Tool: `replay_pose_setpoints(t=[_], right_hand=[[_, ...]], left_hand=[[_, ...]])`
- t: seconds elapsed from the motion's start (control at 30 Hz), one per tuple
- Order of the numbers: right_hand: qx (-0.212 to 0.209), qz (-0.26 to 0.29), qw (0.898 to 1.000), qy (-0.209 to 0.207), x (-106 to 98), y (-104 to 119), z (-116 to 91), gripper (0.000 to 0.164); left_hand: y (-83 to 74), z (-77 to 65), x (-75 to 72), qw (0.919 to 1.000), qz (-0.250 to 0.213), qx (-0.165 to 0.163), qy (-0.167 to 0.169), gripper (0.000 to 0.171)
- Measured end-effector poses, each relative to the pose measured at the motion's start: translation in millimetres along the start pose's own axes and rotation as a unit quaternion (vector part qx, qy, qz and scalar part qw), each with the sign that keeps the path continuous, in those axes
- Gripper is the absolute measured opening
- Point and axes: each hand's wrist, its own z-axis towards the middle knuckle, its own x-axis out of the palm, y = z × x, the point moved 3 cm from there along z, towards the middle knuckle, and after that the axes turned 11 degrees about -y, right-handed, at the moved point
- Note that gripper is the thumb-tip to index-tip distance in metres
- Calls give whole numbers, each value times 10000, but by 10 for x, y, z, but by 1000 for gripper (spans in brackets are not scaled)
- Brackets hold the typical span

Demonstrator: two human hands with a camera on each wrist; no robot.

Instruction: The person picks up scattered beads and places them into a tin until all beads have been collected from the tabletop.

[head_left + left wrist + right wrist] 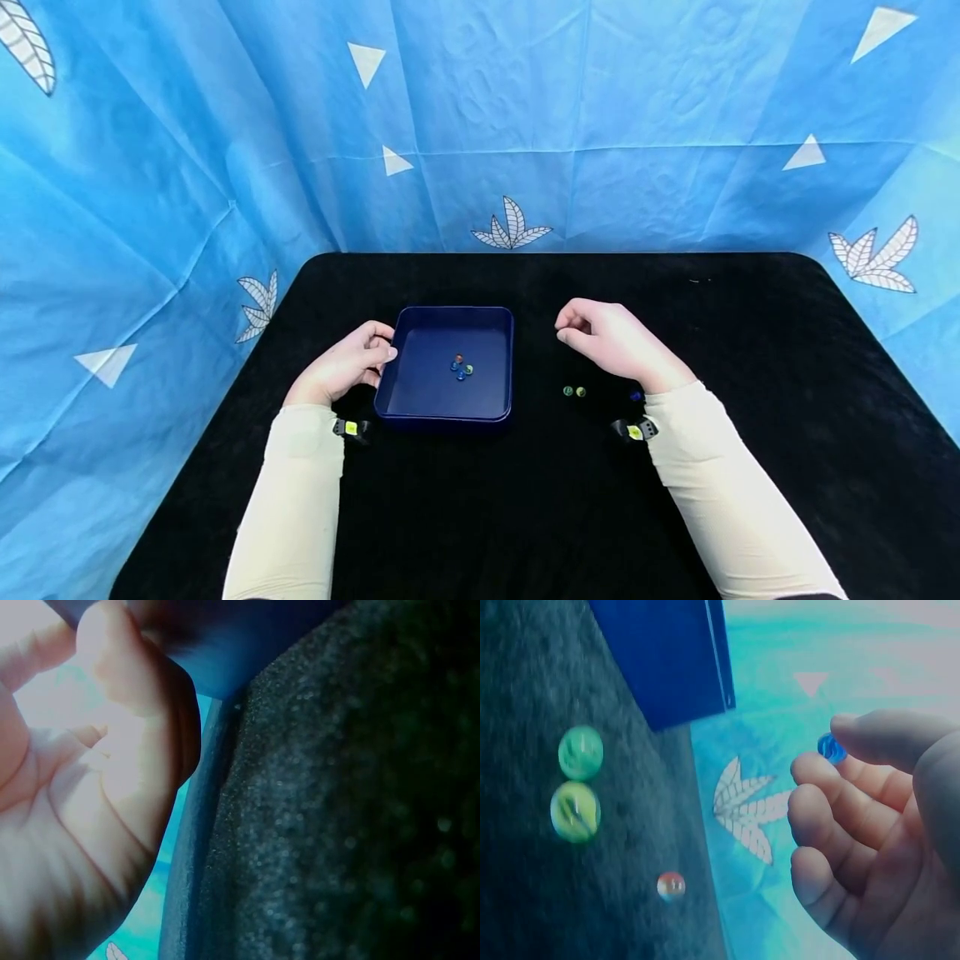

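Observation:
My left hand grips the left wall of a dark blue square tray, thumb at the rim. In the left wrist view the tray's wall shows beyond the thumb. Inside the tray lie several glass marbles: an orange one, a yellowish one and blue ones. My right hand is raised right of the tray and pinches a blue marble between thumb and index finger; the head view hides that marble.
On the black cloth right of the tray lie a green marble and a yellow marble. A dark blue marble lies by the right wrist. The right wrist view shows a red-and-white marble. Behind hangs a blue curtain.

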Motion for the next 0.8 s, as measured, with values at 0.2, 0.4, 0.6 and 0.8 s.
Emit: replay_pose_setpoints(t=[0.2,0.4,0.6,0.8], right_hand=[[-57,268,9993,262,46,149,-6,7],[-55,388,9985,385,95,207,-30,6],[-133,433,9980,449,180,304,-12,6],[-454,290,9973,502,288,458,106,6]], left_hand=[[-25,-7,-5,10000,-29,-10,-57,37],[-2,13,27,9999,-88,66,-22,41],[46,19,38,9999,-109,57,18,44],[20,-6,5,10000,-63,60,-20,41]])
